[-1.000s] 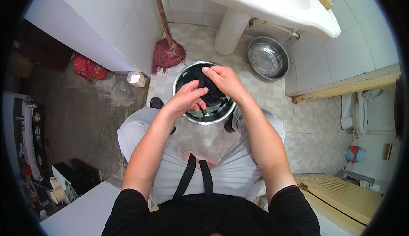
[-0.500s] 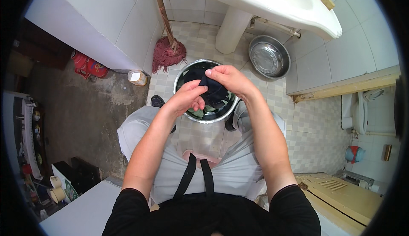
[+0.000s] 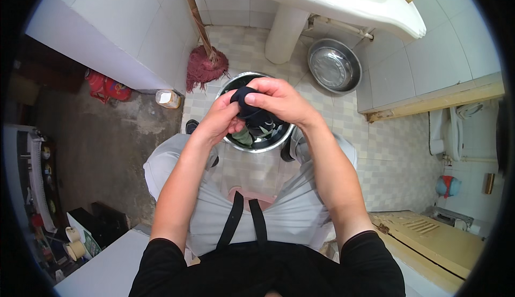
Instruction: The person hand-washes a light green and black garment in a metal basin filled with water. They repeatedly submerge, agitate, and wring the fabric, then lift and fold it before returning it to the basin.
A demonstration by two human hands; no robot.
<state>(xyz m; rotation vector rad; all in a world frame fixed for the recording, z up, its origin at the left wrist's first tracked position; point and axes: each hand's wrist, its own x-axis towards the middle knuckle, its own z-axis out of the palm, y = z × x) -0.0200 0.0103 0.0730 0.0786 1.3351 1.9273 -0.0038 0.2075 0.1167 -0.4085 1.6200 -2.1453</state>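
Note:
Between my knees, on the tiled floor, stands a round metal basin [image 3: 253,149]. Over it both my hands hold a dark, nearly black cloth [image 3: 256,116], bunched at its top and hanging down toward the basin. My left hand [image 3: 215,120] has its fingers curled around the left side of the bunch. From the right, my right hand [image 3: 280,101] pinches the top with the thumb pressed on it. A green cloth [image 3: 242,137] shows in the basin below my left hand. The hanging cloth and my hands hide much of the basin's inside.
A second metal basin [image 3: 335,66] leans beside the pedestal of the white sink [image 3: 284,34]. To the left, a red mop [image 3: 206,67] stands against the wall, with a jar [image 3: 168,99] and a red container [image 3: 107,86] nearby. A pink stool [image 3: 252,196] shows beneath me.
My hands have shifted slightly left and gathered the cloth into a tighter bunch. The right thumb now presses on its top. The whole view has shifted a little.

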